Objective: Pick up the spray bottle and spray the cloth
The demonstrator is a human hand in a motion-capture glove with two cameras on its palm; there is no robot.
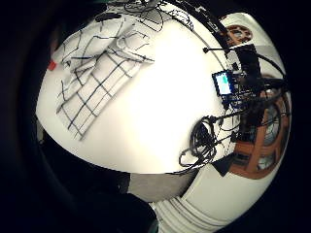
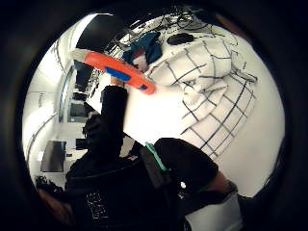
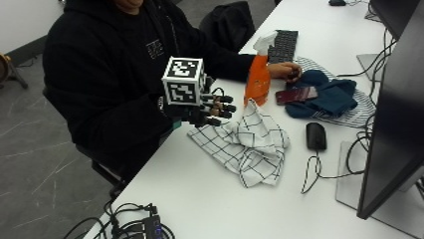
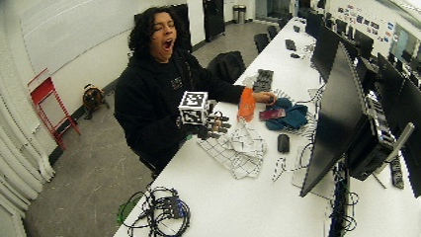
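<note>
surface: white table (image 3: 218, 209) with a black mouse (image 3: 316, 136) and a monitor (image 3: 394, 114).
cloth: checked cloth (image 3: 248, 142) lies crumpled near the table edge.
spray bottle: orange spray bottle (image 3: 258, 77) stands upright just behind the cloth.
right hand: gloved hand (image 3: 205, 109) is raised beside the cloth, fingers half straight, holding nothing.

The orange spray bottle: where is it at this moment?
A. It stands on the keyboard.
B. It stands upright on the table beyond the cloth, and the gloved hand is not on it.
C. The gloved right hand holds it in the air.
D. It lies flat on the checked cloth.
B: the orange spray bottle stands upright on the table past the checked cloth, while the gloved right hand hovers apart from it.
</note>
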